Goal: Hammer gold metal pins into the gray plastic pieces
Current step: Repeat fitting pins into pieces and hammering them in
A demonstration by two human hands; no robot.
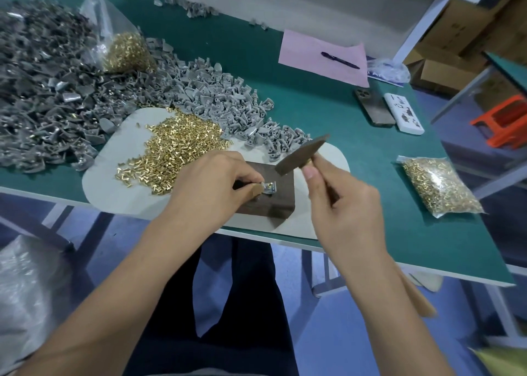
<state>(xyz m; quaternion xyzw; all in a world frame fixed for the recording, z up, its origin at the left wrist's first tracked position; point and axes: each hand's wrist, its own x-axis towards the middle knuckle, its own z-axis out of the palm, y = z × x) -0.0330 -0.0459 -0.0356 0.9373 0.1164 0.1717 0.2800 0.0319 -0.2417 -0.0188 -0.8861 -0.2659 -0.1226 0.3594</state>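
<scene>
My left hand (212, 183) pinches a small gray plastic piece (269, 188) with a gold pin in it, holding it on a dark block (278, 204) at the table's front edge. My right hand (342, 201) grips the handle of a hammer; its dark head (302, 154) hangs raised and blurred above the block. A heap of loose gold pins (176, 144) lies on a pale mat (114, 181) left of the block. Gray plastic pieces (216, 98) are piled behind the mat.
A darker heap of gray pieces (42, 90) fills the left of the green table (370, 153). Bags of gold pins lie at far left (127, 51) and near right (439, 186). A pink sheet with a pen (339, 59), a phone (373, 107) and a white case (403, 113) sit behind.
</scene>
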